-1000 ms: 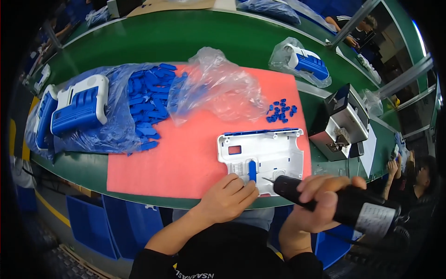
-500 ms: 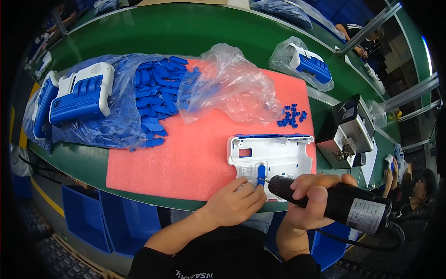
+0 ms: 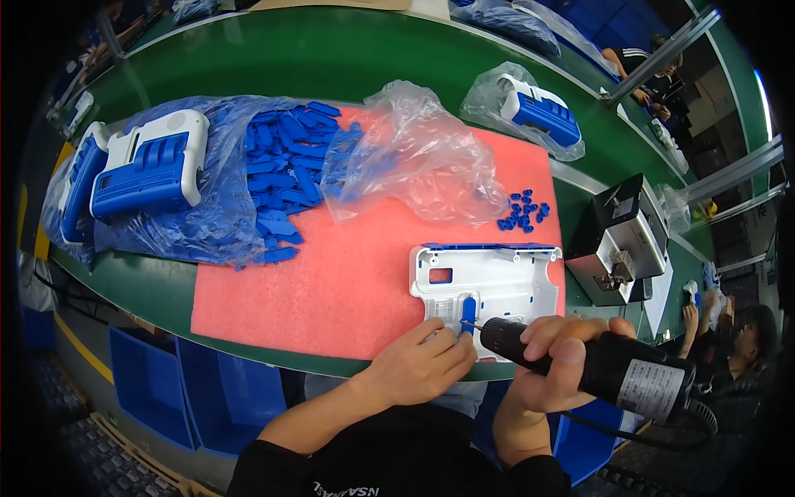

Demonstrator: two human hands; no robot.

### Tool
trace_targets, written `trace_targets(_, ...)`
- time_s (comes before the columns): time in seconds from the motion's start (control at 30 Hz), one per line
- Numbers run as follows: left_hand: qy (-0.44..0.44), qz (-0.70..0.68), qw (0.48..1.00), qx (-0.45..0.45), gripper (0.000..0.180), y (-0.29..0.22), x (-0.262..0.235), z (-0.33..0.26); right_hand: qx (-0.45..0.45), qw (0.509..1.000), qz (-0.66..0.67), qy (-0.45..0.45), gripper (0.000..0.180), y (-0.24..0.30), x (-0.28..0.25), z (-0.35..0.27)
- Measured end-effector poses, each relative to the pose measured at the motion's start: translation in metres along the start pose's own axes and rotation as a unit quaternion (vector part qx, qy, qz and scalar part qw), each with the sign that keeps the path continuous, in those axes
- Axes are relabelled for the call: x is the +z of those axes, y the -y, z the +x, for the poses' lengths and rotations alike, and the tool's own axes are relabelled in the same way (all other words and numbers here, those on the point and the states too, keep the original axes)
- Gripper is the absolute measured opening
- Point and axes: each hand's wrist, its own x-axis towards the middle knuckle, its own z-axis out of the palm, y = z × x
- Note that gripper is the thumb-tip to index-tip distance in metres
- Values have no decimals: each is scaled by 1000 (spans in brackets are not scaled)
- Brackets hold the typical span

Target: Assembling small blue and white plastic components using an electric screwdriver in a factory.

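My right hand point(image 3: 556, 364) is wrapped round a black electric screwdriver point(image 3: 596, 369), which points left. Its thin bit meets a narrow blue plastic piece point(image 3: 469, 315) lying inside a white plastic housing point(image 3: 493, 286). That housing rests open side up at the mat's near right, with a blue strip along its far edge. My left hand point(image 3: 422, 364) has its fingers curled and pressed together at the housing's near left edge, beside the blue piece. The fingertips are partly hidden, as is the housing's near side beneath the hands and tool.
A pink foam mat point(image 3: 331, 290) carries a heap of blue plastic pieces point(image 3: 286, 157), a clear bag point(image 3: 422, 157) and small blue parts point(image 3: 522, 211). White-and-blue housings point(image 3: 149, 166) lie at left, one bagged housing point(image 3: 542, 116) beyond. A metal box point(image 3: 621, 240) stands right. Other people sit farther right.
The bagged housing beyond the mat has slid a little left. My view has shifted slightly; both hands and the screwdriver keep nearly the same pose at the blue piece.
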Motion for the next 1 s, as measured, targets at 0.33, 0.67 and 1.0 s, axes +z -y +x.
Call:
trace_targets(0.33, 63, -24, 998, 1, 21, 1, -7, -1, 39, 993, -33, 110, 37, 0, 0, -9)
trace_targets(0.67, 42, 1, 999, -1, 22, -2, -7, 5, 20, 921, -245, 303, 34, -7, -30, 16)
trace_targets(1.0, 5, -27, 994, -103, 35, -6, -14, 1, -29, 962, -188, -198, 22, -45, -141, 144)
